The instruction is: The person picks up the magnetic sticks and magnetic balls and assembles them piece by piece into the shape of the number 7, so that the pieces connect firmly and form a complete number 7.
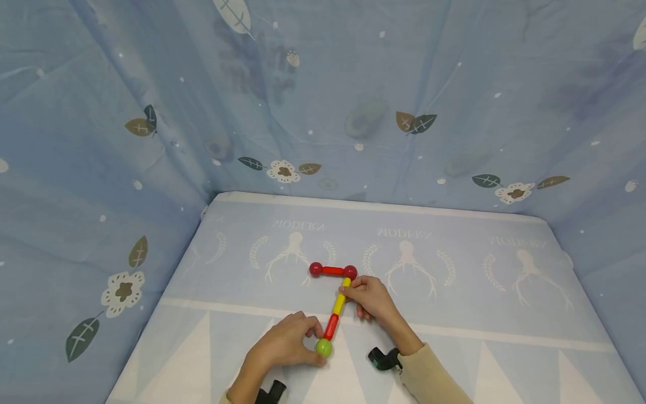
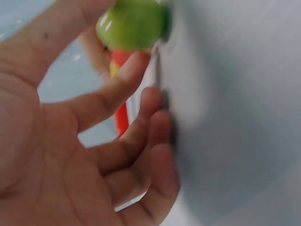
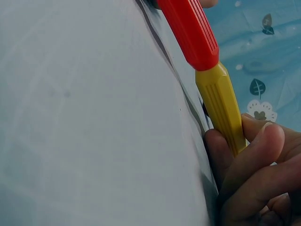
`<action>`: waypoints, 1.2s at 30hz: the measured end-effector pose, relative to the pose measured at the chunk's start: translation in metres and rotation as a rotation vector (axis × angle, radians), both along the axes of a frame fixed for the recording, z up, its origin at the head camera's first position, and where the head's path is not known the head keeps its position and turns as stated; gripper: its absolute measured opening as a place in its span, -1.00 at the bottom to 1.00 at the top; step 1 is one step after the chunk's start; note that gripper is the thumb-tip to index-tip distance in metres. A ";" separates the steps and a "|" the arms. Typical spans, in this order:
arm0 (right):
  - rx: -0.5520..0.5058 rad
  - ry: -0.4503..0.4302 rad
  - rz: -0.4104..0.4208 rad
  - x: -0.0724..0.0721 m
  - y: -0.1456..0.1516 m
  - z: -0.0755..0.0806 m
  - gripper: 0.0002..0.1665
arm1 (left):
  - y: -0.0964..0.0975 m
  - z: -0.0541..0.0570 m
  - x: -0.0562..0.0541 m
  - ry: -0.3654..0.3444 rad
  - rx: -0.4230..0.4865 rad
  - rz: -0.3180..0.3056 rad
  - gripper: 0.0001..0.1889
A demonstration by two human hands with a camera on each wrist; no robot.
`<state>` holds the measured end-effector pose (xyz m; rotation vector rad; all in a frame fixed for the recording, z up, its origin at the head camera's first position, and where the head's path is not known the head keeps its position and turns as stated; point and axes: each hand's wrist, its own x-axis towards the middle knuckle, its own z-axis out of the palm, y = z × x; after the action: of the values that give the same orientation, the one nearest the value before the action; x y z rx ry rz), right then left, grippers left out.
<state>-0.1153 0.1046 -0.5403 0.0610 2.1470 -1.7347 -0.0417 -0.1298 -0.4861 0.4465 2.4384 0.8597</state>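
A jointed chain of toy sticks and balls lies on the table. Its green ball (image 1: 324,348) sits at the near end, between the thumb and index finger of my left hand (image 1: 290,342), which pinch it. From there a red stick (image 1: 331,327) runs to a yellow stick (image 3: 221,99), end to end. My right hand (image 1: 372,297) pinches the yellow stick close to its far end. Beyond it, a dark red ball (image 1: 350,272) joins a second red stick (image 1: 333,271), which leads left to another dark red ball (image 1: 315,269). The left wrist view is blurred.
A pale blue patterned cloth covers the table (image 1: 454,303). Blue printed curtains (image 1: 328,112) stand at the back and both sides. Black wrist mounts (image 1: 383,359) sit at both wrists, near the table surface.
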 end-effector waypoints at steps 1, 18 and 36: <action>0.000 0.001 0.001 0.000 0.000 0.000 -0.53 | -0.002 0.002 -0.003 -0.012 0.015 -0.016 -0.59; -0.003 -0.017 0.016 -0.001 0.001 -0.001 -0.48 | -0.004 0.000 -0.079 0.235 0.230 0.319 -0.47; 0.003 -0.015 0.019 0.000 0.001 0.001 -0.49 | -0.003 -0.020 -0.104 0.159 0.151 0.351 -0.49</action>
<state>-0.1152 0.1055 -0.5395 0.0540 2.1323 -1.7156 -0.1461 -0.1330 -0.5065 0.1432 2.6550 1.1998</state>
